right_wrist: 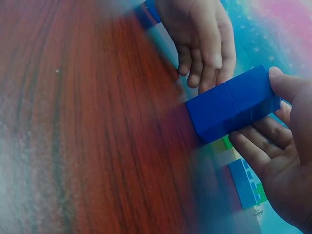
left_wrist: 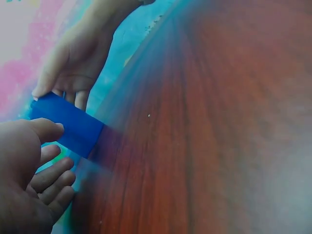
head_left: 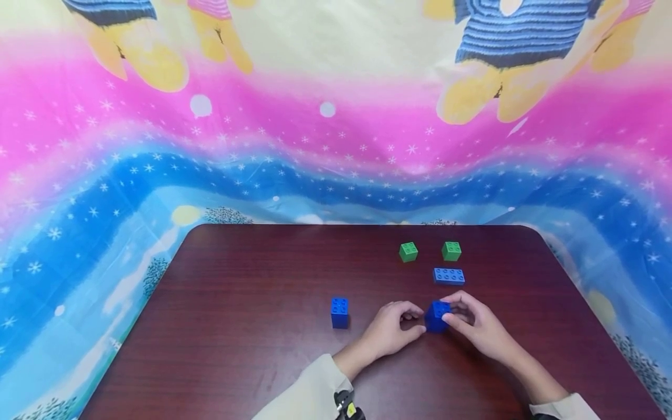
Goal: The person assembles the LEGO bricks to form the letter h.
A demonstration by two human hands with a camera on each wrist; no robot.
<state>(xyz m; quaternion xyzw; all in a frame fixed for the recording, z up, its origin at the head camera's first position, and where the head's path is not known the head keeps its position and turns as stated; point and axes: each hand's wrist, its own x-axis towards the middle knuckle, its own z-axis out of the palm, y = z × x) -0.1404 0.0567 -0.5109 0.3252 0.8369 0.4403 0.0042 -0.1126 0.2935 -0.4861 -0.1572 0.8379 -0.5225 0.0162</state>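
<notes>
My right hand [head_left: 482, 331] pinches a blue toy brick tower [head_left: 436, 318] near its top, thumb on the near side and fingers behind. In the right wrist view a seam across the tower [right_wrist: 233, 103] shows two square bricks stacked together. My left hand [head_left: 391, 331] is just left of it, thumb and fingers apart with the fingers loosely bent. Its thumb overlaps the tower [left_wrist: 73, 124] in the left wrist view. Farther left, a second blue brick tower [head_left: 339, 314] stands upright on the table, with studs on top.
Behind the right hand lies a lighter blue long brick [head_left: 448, 276] with two rows of studs. Two small green bricks [head_left: 408, 252] sit beyond it, side by side. The dark wooden table [head_left: 252, 291] ends at a patterned cloth [head_left: 315, 151] hanging behind.
</notes>
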